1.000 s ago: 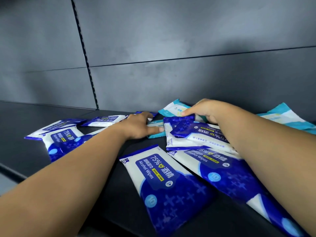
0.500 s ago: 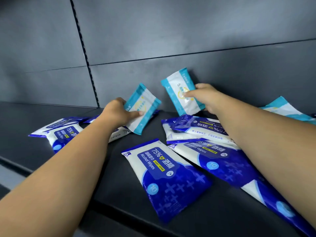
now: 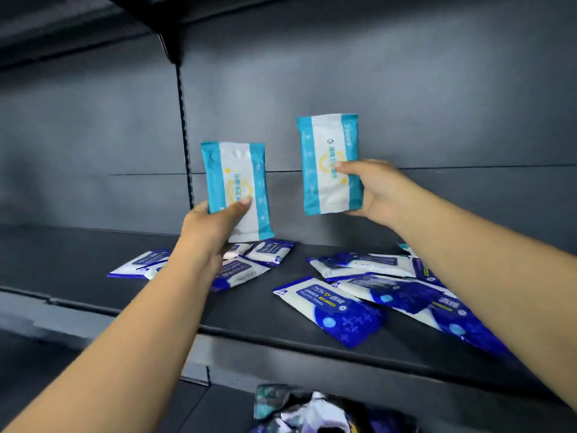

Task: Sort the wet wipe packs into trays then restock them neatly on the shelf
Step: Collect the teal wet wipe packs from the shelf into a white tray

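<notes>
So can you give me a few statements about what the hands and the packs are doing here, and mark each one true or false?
1. Each hand holds one teal and white pack. True: the left hand grips the left teal pack, and the right hand grips the right teal pack.
2. Both held packs rest flat on the shelf. False: they are raised upright above the shelf.
3. Blue alcohol wipe packs lie scattered on the shelf. True.
4. The blue packs stand in a neat row. False: they lie flat, at mixed angles, some overlapping.
5. The right hand's pack is higher in the picture than the left's. True.
</notes>
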{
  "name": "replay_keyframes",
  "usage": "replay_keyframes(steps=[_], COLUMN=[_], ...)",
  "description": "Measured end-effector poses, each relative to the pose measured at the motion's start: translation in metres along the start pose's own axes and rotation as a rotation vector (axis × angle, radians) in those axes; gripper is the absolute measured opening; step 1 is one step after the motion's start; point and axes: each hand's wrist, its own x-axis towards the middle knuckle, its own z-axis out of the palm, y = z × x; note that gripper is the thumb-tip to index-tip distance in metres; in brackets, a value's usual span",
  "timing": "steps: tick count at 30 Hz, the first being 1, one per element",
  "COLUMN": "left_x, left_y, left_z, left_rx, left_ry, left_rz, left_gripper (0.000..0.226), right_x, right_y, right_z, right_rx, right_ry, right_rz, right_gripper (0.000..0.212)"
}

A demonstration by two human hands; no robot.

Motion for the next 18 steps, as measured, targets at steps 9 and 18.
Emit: replay_keyframes(steps=[9,18], left_x=[-0.089,-0.187], left_y=[0.019,-0.103], left_z=[-0.117,-0.240], left_rx=[-0.064,0.143], left_ry=[-0.214,-0.032], left_rz=[-0.054,-0.247], left_gripper=[0.017,0.025], right_x=[-0.153,-0.255], right_y=[0.054,0.213], right_z=[0.094,0.132], right_rx=[-0.030,0.099], right_ry=[0.054,0.110], right_rz=[-0.002,0.393], right_gripper=[0.008,0.014])
